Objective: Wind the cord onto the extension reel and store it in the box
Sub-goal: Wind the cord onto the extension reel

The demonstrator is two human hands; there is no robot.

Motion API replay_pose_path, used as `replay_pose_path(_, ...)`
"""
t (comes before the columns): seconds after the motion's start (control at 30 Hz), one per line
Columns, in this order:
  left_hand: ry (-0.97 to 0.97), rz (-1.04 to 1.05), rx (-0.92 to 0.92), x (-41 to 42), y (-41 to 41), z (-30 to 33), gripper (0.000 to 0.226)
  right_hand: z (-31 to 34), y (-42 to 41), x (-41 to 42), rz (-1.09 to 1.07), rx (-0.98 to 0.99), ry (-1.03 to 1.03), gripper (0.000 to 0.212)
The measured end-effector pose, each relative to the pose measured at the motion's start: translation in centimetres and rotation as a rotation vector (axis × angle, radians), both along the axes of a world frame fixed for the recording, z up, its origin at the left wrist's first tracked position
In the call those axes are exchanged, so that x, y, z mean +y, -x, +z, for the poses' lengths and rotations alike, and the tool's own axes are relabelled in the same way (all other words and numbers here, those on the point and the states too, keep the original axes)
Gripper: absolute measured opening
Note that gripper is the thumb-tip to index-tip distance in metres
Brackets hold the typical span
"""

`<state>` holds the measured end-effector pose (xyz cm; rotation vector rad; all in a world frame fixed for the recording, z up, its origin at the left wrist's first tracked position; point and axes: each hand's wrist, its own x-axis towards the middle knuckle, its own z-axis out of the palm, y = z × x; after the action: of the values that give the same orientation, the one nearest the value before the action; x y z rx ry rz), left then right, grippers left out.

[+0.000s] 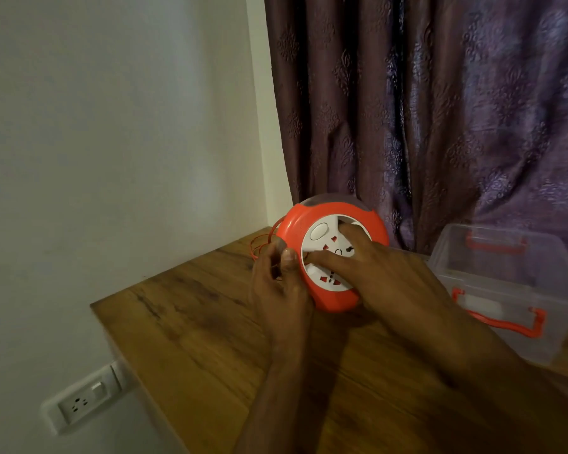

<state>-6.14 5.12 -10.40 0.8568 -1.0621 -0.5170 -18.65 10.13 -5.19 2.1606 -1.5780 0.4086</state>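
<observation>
Nearest to me is the wooden table [194,339], and both forearms come over it toward the corner of the room. My left hand [277,290] grips the left edge of the extension reel [333,257]; the thumb lies on the orange rim and the fingers are curled closed around it, and the thin red cord [259,247] seems to pass by these fingers, but I cannot tell if they pinch it. My right hand [384,273] lies on the white socket face with the fingers spread apart, two of them pressed into the face, I think to turn the inner wheel. The reel stands tilted on its lower edge on the table, held between the two hands. I judge that the winding is in progress and not finished: some loose loops of cord lie just beside the reel on its left. How much cord is already inside I cannot see, because the housing hides it, and the plug is not visible. To the right, near the reel, stands the clear plastic box [505,290] with orange latches; its right side is cut off, and I cannot tell if a lid is on it. The storing is not yet done. Behind hangs a purple curtain [440,109].
</observation>
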Motion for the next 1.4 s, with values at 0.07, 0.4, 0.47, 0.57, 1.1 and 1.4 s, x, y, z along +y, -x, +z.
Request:
replay_pose_path(0.07, 0.0, 0.003, -0.008, 0.1, 0.1, 0.0, 0.031, 0.2, -0.1, 0.1, -0.004, -0.018, 0.003, 0.06)
replay_pose_path(0.4, -0.002, -0.007, -0.022, 0.4, 0.2, 0.3, 0.033, -0.5, 0.2, -0.6, -0.099, -0.134, 0.13, 0.061)
replay_pose_path(0.47, -0.01, -0.002, -0.024, 0.4, 0.2, 0.3, 0.03, -0.8, 0.0, -0.6, -0.1, -0.156, 0.166, 0.064)
replay_pose_path(0.57, -0.027, 0.005, -0.04, 0.7, 0.3, 0.3, 0.025, -1.2, -0.1, -0.7, -0.099, -0.209, 0.21, 0.061)
replay_pose_path(1.1, -0.052, -0.012, -0.038, 0.7, 0.5, 0.3, 0.031, -0.4, -0.3, -0.2, -0.149, -0.205, 0.246, 0.049)
replay_pose_path(1.4, -0.069, 0.014, 0.006, 0.3, 0.1, 0.1, 0.033, 0.0, 0.1, -0.5, 0.051, -0.048, 0.045, 0.053)
